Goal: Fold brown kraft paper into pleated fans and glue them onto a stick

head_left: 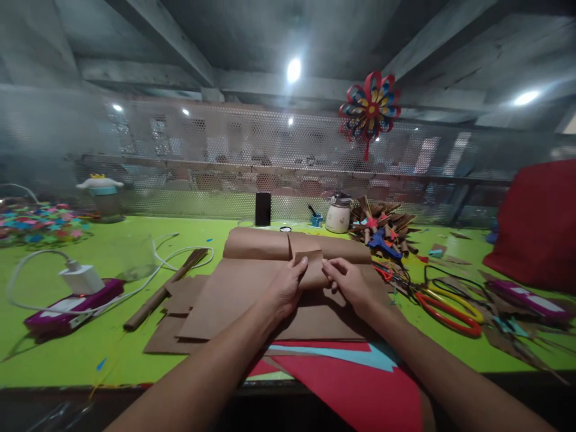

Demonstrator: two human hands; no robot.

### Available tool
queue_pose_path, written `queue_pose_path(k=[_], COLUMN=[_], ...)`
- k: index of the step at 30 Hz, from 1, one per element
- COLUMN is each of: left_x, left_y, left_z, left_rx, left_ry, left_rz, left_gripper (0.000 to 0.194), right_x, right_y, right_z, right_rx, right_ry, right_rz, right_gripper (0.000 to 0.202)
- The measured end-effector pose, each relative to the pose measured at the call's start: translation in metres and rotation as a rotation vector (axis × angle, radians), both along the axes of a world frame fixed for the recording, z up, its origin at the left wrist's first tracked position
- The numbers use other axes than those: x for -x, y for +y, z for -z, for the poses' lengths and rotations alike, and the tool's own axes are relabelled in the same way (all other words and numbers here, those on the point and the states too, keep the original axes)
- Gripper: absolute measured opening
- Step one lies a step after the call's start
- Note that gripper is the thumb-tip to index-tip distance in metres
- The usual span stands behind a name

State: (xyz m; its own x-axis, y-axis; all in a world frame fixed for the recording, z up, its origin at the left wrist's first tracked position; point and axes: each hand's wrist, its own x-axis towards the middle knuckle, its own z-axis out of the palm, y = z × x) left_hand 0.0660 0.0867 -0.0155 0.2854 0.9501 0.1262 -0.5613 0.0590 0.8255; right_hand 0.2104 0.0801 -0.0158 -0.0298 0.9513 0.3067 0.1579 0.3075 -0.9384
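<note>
Held between both hands, just above brown kraft sheets [238, 300] near the middle of the table [45, 369]: a small brown kraft paper piece [312, 275], slightly curved. Gripping its left edge with the left hand [288, 282], thumb on top, fingers curled under; pinching its right edge with the right hand [348, 279], fingertips nearly together.

Could crease or tear, probably, if pulled unevenly between the two grips. May spring askew if either thumb eases. Might also drag the red paper [355, 384], overhanging the near edge, if brushed in passing.

To the left: brown paper tube [153, 303], then white charger [83, 279] on a purple power strip [116, 289]. To the right, cramping sideways reach: orange-handled scissors [470, 329] among scraps. Beyond the sheets: black phone [263, 209] upright, white bottle [338, 216], bundled paper rolls [391, 219].
</note>
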Motion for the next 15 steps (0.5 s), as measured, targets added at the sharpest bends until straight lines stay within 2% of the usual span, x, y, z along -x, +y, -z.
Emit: queue_pose_path(k=[3,5,8,15], left_x=[0.0,-0.001,0.0,0.006], left_y=[-0.001,-0.002,-0.002,-0.001], left_z=[0.001,0.001,-0.001,-0.006], left_rx=[-0.007,-0.025,-0.032,-0.072], left_ry=[0.011,0.01,-0.007,0.0], left_rz=[0.037,0.07,0.082,-0.02], left_gripper=[0.032,0.033,0.033,0.036], right_x=[0.001,0.001,0.002,0.004], right_y=[-0.001,0.0,0.0,-0.009], right_z=[0.005,0.01,0.013,0.006], right_rx=[0.127,0.176,0.169,0.115], right_ry=[0.156,0.201,0.19,0.039], right_rz=[-0.254,-0.312,-0.256,-0.173], right_gripper=[0.039,0.037,0.035,0.038])
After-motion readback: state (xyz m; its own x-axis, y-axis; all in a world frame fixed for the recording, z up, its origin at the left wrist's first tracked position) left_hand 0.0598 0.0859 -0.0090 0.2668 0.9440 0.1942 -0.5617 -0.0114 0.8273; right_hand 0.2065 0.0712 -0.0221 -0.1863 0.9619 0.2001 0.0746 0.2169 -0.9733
